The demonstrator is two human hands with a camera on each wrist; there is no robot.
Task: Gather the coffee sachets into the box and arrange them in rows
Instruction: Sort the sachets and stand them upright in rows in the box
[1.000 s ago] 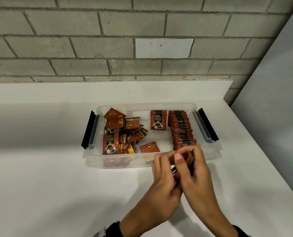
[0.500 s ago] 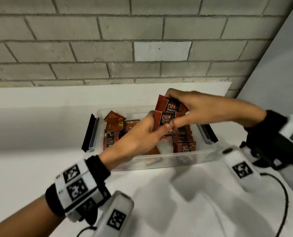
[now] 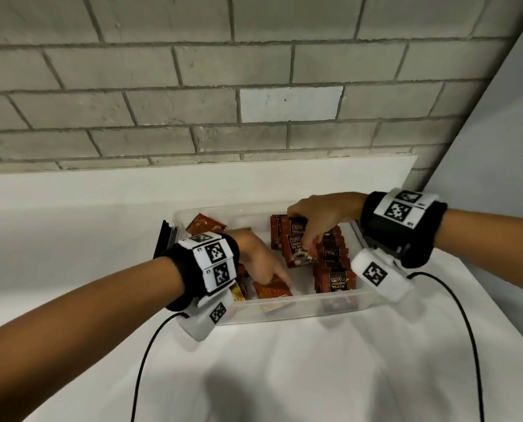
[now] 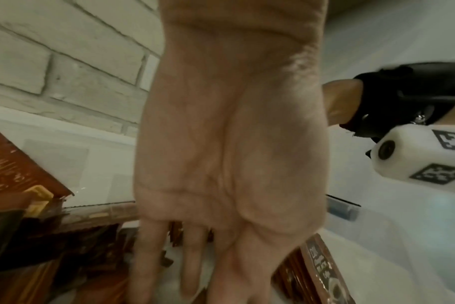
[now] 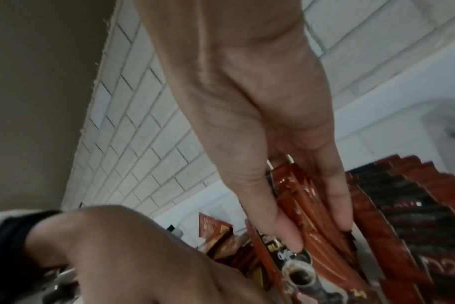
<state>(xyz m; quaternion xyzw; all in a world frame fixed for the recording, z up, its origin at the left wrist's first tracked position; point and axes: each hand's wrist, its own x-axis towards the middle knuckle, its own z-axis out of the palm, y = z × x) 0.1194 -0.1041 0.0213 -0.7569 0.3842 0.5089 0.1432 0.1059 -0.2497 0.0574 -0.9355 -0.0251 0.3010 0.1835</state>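
Red-brown sachets (image 3: 296, 248) are pinched upright by the right hand (image 3: 321, 214), reaching in from three o'clock beside the standing row (image 3: 333, 263). Left hand (image 3: 260, 260), fingers straight and pointing down, touches a flat sachet (image 3: 274, 290) by the loose pile at nine o'clock inside the clear box (image 3: 299, 309) on the white desk (image 3: 284, 376).

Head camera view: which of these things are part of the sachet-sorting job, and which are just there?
Part of the job:
- clear plastic box
- standing row of sachets
- small stack of sachets, held by the right hand
- loose flat sachet, touched by the left hand
- jumbled sachets at the box's left end

Just there:
- white table
- brick wall
- wrist cables
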